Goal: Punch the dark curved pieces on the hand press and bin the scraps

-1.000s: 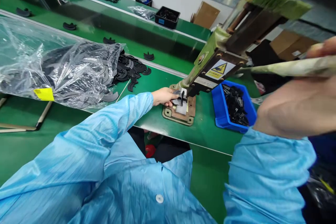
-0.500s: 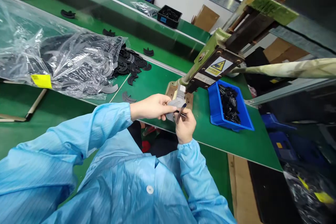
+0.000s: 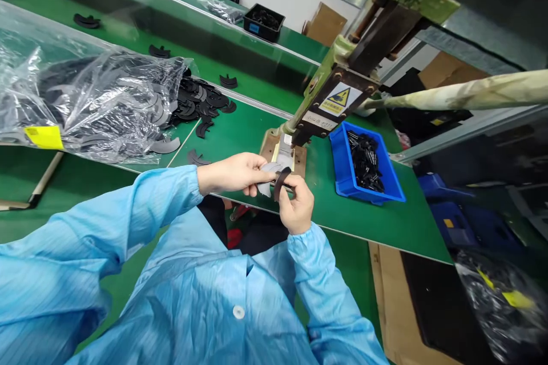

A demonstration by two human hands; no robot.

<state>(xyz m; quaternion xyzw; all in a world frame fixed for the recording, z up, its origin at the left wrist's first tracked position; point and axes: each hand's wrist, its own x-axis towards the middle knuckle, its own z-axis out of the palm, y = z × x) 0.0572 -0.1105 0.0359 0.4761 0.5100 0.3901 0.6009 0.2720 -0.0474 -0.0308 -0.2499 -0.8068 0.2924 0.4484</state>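
From the head camera, both hands meet near the middle of the frame, just in front of the base of the green press (image 3: 334, 82). The left hand (image 3: 233, 174) comes in from the left, its fingers pinched on a flat grey curved piece (image 3: 269, 169) that sticks out to the right of its fingertips. The right hand (image 3: 297, 205) sits just below and to the right, fingers closed around a thin black curved part (image 3: 280, 181) that stands between the two hands and touches the grey piece. Both parts are held above the near edge of the green table (image 3: 363, 222). Right of the hands, near the press base, a blue bin (image 3: 342, 174) holds small black parts. In the left half of the frame lies a clear plastic bag (image 3: 85, 102) full of dark curved pieces, with more spilling from its open end towards the centre. A black tray (image 3: 263, 23) stands at the top centre, on the far table.
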